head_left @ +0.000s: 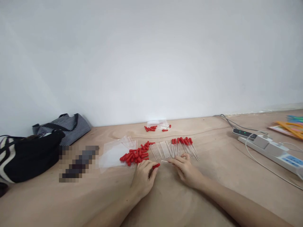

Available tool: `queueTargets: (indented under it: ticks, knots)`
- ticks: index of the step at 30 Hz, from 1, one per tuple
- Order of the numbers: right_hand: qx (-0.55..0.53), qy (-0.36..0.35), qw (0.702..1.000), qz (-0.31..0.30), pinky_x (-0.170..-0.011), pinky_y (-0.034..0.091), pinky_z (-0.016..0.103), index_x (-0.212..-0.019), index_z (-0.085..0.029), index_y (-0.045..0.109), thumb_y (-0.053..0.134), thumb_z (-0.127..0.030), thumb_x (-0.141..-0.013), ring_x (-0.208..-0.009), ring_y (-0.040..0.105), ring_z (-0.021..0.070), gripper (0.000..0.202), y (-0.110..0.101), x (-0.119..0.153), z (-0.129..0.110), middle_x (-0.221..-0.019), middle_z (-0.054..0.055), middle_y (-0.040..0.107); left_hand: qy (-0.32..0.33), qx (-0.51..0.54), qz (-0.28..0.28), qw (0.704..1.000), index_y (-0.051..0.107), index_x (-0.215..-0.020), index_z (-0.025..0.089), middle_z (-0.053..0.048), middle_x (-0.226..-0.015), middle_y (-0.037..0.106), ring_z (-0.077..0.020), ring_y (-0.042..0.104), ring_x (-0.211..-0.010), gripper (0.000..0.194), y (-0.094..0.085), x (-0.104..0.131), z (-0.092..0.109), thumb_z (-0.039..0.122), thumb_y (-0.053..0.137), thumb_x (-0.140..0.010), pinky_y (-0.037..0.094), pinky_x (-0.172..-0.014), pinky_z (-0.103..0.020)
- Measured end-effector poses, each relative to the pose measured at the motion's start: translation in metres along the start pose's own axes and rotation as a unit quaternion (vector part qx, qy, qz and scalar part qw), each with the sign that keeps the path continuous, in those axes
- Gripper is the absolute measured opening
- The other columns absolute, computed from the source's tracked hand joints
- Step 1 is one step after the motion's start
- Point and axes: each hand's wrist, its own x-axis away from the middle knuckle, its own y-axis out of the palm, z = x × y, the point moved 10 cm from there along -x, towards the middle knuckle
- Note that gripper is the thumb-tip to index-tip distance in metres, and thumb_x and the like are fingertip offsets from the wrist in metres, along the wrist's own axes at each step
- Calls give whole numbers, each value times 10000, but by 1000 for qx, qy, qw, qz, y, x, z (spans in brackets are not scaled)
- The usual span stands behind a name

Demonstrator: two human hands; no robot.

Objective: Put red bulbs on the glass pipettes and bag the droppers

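Note:
My left hand [145, 176] pinches a red rubber dropper bulb [156, 166], its open end facing right. My right hand [186, 168] grips a thin clear dropper tube [164, 161] whose end points left at the bulb; a small gap lies between them. Just beyond my left hand is a pile of loose red bulbs [136, 155]. A row of bare tubes [163, 149] lies past my hands in the middle. To its right, several droppers with red bulbs fitted on their tubes [183, 141] lie side by side.
Clear plastic bags [113, 154] lie left of the pile. Near the wall are another bag [157, 123] and more red bulbs [151, 128]. Dark bags [30, 154] stand at left beside a blurred-out object [79, 162]. A power strip [272, 151] with cables is at right.

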Motion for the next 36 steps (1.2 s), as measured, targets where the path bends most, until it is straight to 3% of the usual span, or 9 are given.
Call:
queueTargets:
  ticks: [9, 19, 28, 36]
  knots:
    - [-12, 11, 999, -31, -819, 262, 343, -1049, -193, 525, 337, -80, -837, -777, 526, 136, 305, 5, -1, -6, -862, 34, 586, 0, -11, -7, 1000, 576, -888, 203, -26, -832, 626, -188, 539, -815, 153, -1, 0, 1, 236, 433, -845, 375, -728, -344]
    - [-41, -11, 999, 16, -724, 258, 294, -931, -197, 585, 358, -193, -881, -701, 507, 119, 233, 4, -3, -9, -761, 20, 589, -13, 3, -29, 1000, 573, -852, 223, -2, -796, 634, -177, 546, -793, 172, 6, 0, 0, 248, 403, -859, 308, -771, -354]
    - [-15, -58, 998, 20, -703, 203, 297, -937, -211, 593, 367, -142, -853, -663, 476, 108, 251, 5, -3, -14, -725, 2, 579, -19, 10, -47, 999, 554, -779, 217, 19, -748, 619, -164, 542, -765, 150, 9, -2, 1, 240, 420, -843, 258, -797, -367]
    - [48, -102, 993, 43, -661, 173, 299, -897, -207, 595, 403, -73, -748, -599, 442, 98, 278, -1, -2, -19, -701, -9, 564, 6, 9, -53, 999, 547, -772, 215, 30, -745, 621, -152, 545, -739, 134, 10, 0, 5, 241, 435, -842, 227, -813, -377]
